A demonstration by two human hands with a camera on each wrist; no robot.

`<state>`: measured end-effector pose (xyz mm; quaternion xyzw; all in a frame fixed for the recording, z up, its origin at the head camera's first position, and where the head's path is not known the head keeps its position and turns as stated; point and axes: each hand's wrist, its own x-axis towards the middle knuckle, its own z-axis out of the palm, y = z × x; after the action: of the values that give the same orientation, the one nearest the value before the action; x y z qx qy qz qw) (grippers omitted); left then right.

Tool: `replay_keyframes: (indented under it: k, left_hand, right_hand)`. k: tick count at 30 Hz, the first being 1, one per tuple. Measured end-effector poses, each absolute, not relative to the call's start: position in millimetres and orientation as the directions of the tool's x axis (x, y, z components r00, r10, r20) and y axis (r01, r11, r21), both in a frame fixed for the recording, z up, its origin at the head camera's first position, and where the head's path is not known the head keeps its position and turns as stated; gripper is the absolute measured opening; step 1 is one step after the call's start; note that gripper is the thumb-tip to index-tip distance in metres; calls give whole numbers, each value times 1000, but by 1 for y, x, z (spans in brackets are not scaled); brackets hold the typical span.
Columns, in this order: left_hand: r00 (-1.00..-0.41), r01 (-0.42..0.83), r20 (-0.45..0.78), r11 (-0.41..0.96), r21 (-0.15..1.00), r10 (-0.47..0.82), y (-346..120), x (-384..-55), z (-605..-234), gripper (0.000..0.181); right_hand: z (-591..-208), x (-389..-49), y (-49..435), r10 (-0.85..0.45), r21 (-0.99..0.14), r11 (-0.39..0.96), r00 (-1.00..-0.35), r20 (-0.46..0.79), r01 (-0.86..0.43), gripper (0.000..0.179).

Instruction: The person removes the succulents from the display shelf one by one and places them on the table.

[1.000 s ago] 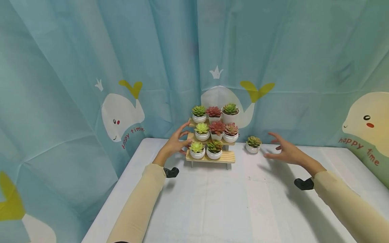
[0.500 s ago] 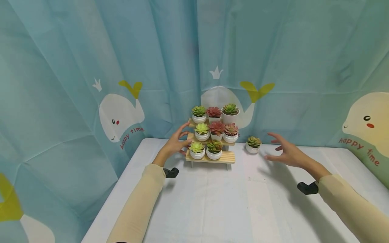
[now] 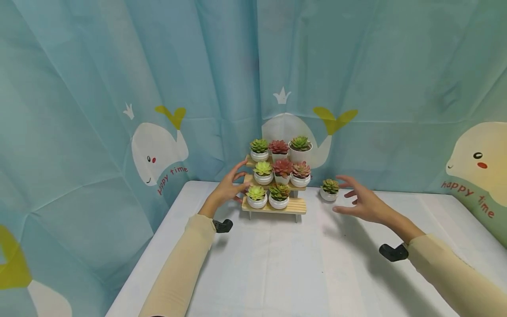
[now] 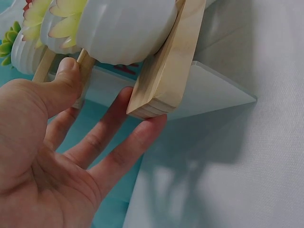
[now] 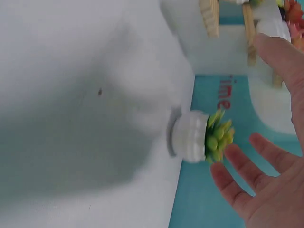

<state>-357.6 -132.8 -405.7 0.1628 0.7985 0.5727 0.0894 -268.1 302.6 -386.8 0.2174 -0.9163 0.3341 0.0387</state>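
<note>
A three-tier wooden plant stand with white side panels holds several artificial succulents in white pots. My left hand is at its left end, fingers spread. In the left wrist view, fingertips touch the end of the lowest board, while the thumb lies against the board above. A lone potted succulent, green with brownish tips, stands on the table right of the stand. My right hand reaches toward it with thumb and fingers apart. In the right wrist view, its fingertips overlap the leaves of that succulent.
A white cloth covers the table. Right behind the stand hangs a blue curtain printed with whales. A second curtain side closes in on the left. Black wrist cameras sit below both hands.
My right hand has moved left, closer to the lone potted succulent. The left hand stays at the stand's end, and the pots have not moved.
</note>
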Motion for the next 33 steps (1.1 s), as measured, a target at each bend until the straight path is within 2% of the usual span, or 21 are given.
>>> replay_keyframes:
  k: [8, 23, 33]
  left_hand:
    - [-929, 160, 45, 288, 944, 368, -135, -359, -407, 79]
    - [-924, 167, 52, 277, 946, 379, -135, -359, -408, 78]
    - [-926, 168, 57, 272, 948, 374, -134, -359, -407, 78]
  right_hand:
    - [-385, -267, 277, -414, -613, 632, -875, 250, -474, 90]
    - [-396, -272, 231, -416, -703, 538, -872, 258, -465, 88]
    - [-404, -275, 205, -429, -724, 484, -855, 292, -491, 77]
